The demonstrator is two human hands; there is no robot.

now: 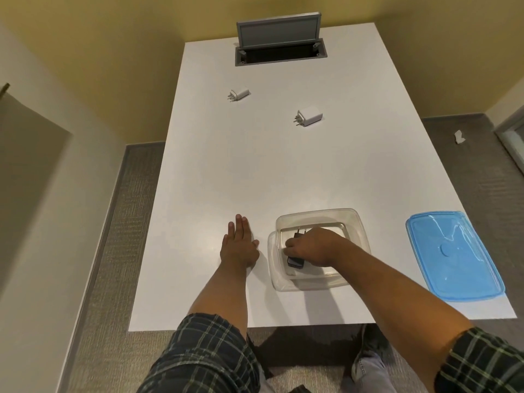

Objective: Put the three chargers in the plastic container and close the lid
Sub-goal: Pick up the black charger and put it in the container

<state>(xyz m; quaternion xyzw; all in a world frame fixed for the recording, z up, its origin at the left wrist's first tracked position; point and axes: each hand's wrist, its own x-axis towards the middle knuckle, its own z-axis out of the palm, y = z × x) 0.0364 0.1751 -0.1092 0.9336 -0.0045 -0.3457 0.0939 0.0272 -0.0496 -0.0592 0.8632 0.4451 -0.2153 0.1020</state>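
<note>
First step: right hand (314, 246) inside the clear plastic container (357, 222), fingers clamped on the black charger (295, 260). Left hand (240, 245) flat on tabletop (226, 171), fingers together. Next: release, then reach toward the far edge for two white chargers (309, 117).

I see two bare forearms, each ending in a bare hand: left hand (240, 245), right hand (314, 246). Both arms wear dark plaid sleeves with pale green lines (204, 355), pushed up near the elbows. Grey-blue denim trousers (368, 367) show below.

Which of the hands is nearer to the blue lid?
Right. The right hand is inside the plastic container, just left of the blue lid; the left hand lies flat on the table beyond the container's far side.
</note>
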